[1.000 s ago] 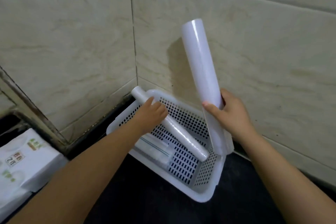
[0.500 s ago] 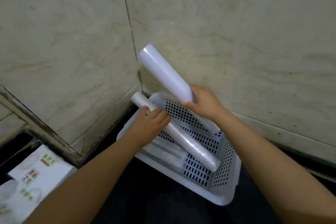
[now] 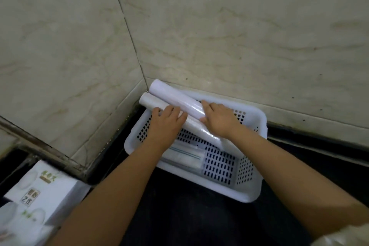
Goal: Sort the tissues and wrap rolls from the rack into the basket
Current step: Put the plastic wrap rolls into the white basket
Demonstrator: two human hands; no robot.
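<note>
Nearest us, at the lower left, tissue packs point(image 3: 38, 195) lay outside the basket, so we judged the tissue part of the sorting unfinished; the rack itself was not in view. Beyond them the white perforated basket point(image 3: 249, 191) sat on the dark counter point(image 3: 189, 215), pushed into the corner of the tiled wall point(image 3: 219, 36). A flat clear-wrapped pack point(image 3: 185, 155) already lay on its floor. Further in, our left hand point(image 3: 166, 122) pressed the thinner roll point(image 3: 148, 103), fingers together and curled over it. Our right hand point(image 3: 216, 119) was wrapped around the thicker roll point(image 3: 175, 98), fingers closed on it. The 2 rolls lay side by side, touching, slanted across the basket with their far ends resting over its back-left corner. We reckoned both rolls were nearly placed, needing only release.
</note>
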